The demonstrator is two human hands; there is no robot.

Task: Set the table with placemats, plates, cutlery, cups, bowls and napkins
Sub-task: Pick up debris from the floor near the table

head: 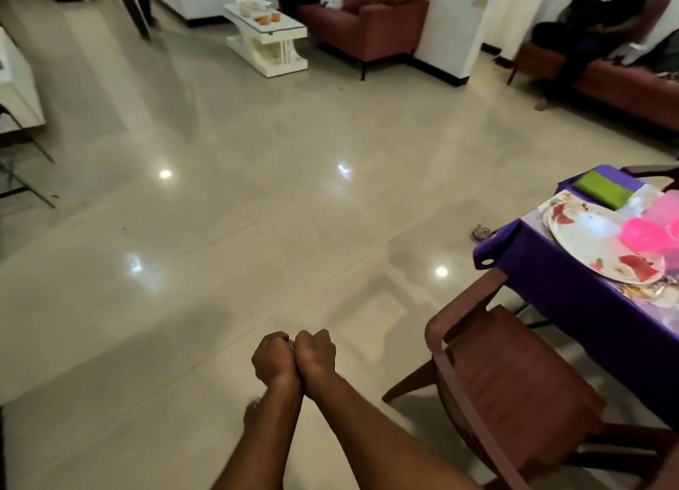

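1. Both hands are out in front over the bare floor, well apart from the surface. The left hand (276, 357) and the right hand (316, 353) are each clenched into a fist and pressed knuckle to knuckle, with nothing seen in either. I take this for a pause or a signal, not a step of the setting itself.

2. The task's things lie on the surface (551, 291), covered by a purple cloth, at the right edge of view. A large white plate (588, 247) with red flower prints sits by the near left corner, on what looks like a printed placemat (534, 212).

3. A pink bowl (643, 234) rests on the plate's far side, stacked as if waiting to be dealt out. A folded green napkin (602, 190) lies near the far left corner.

4. A brown chair (514, 364) stands just beside the surface's near left edge, its seat partly tucked under the cloth.

5. Most of the surface is cut off at the right. No cutlery shows; more pink ware at the edge is too blurred to name, as is a small object on the floor.
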